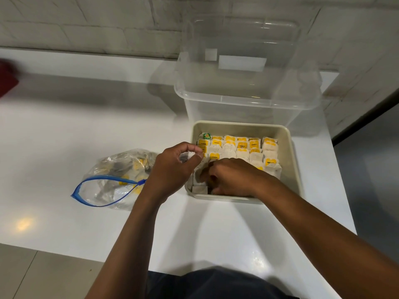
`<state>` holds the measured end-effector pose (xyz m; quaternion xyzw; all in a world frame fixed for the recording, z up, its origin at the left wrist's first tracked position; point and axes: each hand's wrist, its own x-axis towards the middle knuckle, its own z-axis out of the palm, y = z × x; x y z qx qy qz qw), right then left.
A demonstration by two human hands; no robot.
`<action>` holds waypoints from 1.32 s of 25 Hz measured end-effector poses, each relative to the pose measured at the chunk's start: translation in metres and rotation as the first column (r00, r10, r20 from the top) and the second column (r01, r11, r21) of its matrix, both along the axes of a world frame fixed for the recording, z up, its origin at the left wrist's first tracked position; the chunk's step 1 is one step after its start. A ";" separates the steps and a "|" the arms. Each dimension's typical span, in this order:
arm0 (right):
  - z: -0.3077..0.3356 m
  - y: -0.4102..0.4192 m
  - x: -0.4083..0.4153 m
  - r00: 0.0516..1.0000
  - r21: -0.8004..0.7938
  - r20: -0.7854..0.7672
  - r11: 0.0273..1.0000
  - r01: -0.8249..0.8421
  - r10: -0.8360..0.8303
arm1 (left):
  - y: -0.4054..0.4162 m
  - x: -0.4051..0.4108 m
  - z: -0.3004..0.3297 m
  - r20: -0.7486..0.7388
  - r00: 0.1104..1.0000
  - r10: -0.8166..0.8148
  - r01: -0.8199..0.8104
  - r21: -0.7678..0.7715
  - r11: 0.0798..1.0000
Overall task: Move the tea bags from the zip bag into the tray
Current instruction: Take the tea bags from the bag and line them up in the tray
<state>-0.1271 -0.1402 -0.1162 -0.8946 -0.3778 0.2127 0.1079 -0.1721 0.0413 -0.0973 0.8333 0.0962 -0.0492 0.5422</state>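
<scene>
Presently: left hand (172, 167) pinches a tea bag (186, 156) at the tray (290, 169) edge | right hand (228, 176) curled low among the packed rows, hold unclear | zip bag (112, 180) alongside, open, part-full | risk: crowding topples standing bags.

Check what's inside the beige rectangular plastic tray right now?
The beige rectangular plastic tray holds upright rows of yellow-tagged paper tea bags, plus one green-tagged bag at the far left corner. The right hand and left hand cover the near rows.
</scene>
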 end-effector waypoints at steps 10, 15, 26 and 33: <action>-0.009 0.008 0.010 0.956 0.169 -0.238 0.962 0.214 -0.171 | 0.002 0.000 -0.001 -0.008 0.999 0.032 -0.032 -0.023 0.999; -0.007 0.005 0.012 0.861 0.166 -0.492 0.958 0.234 -0.125 | 0.001 0.001 0.000 -0.021 1.000 0.020 -0.020 -0.032 0.999; -0.020 0.013 0.011 0.941 0.210 -0.126 0.919 0.334 -0.313 | 0.000 -0.002 0.002 -0.021 0.999 0.028 -0.028 -0.006 1.000; 0.034 -0.013 0.006 0.773 0.582 -0.460 0.509 0.634 -0.437 | -0.029 0.006 0.022 -0.290 0.948 0.127 -0.281 -0.586 0.760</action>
